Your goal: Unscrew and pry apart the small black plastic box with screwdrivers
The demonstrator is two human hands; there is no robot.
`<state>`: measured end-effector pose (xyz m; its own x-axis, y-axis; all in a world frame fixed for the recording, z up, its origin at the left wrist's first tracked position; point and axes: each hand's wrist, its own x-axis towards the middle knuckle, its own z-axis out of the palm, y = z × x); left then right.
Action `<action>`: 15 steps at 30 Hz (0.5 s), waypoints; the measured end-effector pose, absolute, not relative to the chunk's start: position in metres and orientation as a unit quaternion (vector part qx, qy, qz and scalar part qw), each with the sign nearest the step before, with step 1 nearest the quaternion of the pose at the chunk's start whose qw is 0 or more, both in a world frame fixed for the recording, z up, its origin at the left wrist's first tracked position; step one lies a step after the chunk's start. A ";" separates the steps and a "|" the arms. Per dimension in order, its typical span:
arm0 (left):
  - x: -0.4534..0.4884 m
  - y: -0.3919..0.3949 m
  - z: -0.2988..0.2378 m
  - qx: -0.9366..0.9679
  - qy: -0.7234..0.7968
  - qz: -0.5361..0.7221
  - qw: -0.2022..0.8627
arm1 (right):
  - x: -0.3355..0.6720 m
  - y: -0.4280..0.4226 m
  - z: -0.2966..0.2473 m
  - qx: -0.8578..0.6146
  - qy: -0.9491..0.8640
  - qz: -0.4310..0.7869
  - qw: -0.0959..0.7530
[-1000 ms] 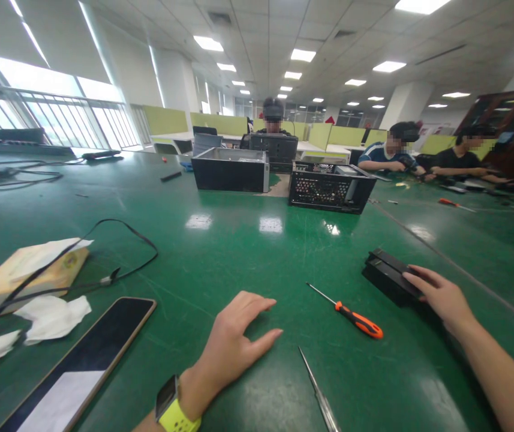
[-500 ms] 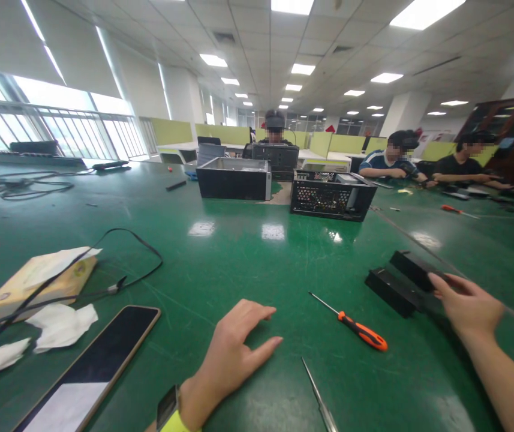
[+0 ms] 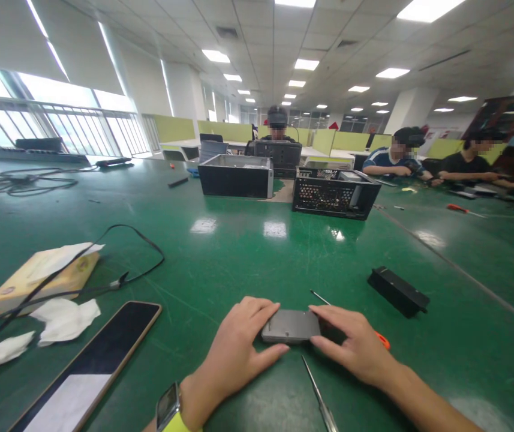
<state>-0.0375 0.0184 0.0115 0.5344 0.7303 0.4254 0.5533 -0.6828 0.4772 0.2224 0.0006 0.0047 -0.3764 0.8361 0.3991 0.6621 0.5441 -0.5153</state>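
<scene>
A flat grey metal box (image 3: 291, 326), like a small drive, lies on the green table in front of me. My left hand (image 3: 234, 351) grips its left end with curled fingers, a watch with a yellow strap on the wrist. My right hand (image 3: 351, 345) grips its right end. An orange-handled screwdriver (image 3: 380, 339) lies just behind my right hand, mostly hidden by it. A thin metal tool (image 3: 317, 393) lies below the box. One black rectangular part (image 3: 398, 292) rests to the right, apart from my hands.
A phone (image 3: 90, 363) lies at the lower left, beside crumpled tissues (image 3: 65, 319), a tan box (image 3: 41, 281) and a black cable (image 3: 146, 246). Two open computer cases (image 3: 235, 176) (image 3: 335, 191) stand mid-table. Three people sit at the far side and right.
My right hand lifted a grey box off the black part at the right and brought it left to the middle. My left hand closed on its other end.
</scene>
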 end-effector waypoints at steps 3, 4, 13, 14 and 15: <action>-0.037 0.020 0.012 0.852 0.385 0.316 0.161 | 0.243 0.003 0.015 -0.475 -0.826 0.107 0.285; -0.037 0.021 0.012 0.847 0.388 0.320 0.169 | 0.254 0.004 0.019 -0.494 -0.822 0.103 0.264; -0.033 0.017 0.014 0.828 0.398 0.335 0.208 | 0.317 0.005 0.031 -0.609 -0.708 0.240 0.265; -0.033 0.017 0.014 0.827 0.400 0.334 0.212 | 0.316 0.004 0.031 -0.606 -0.681 0.256 0.322; -0.033 0.016 0.014 0.826 0.400 0.333 0.216 | 0.313 0.003 0.031 -0.600 -0.656 0.272 0.370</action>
<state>-0.0326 0.0162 0.0145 0.4573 0.8054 0.3772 0.5168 -0.5858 0.6242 0.3135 0.0032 0.0309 -0.0076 0.9873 0.1586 0.5849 0.1330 -0.8002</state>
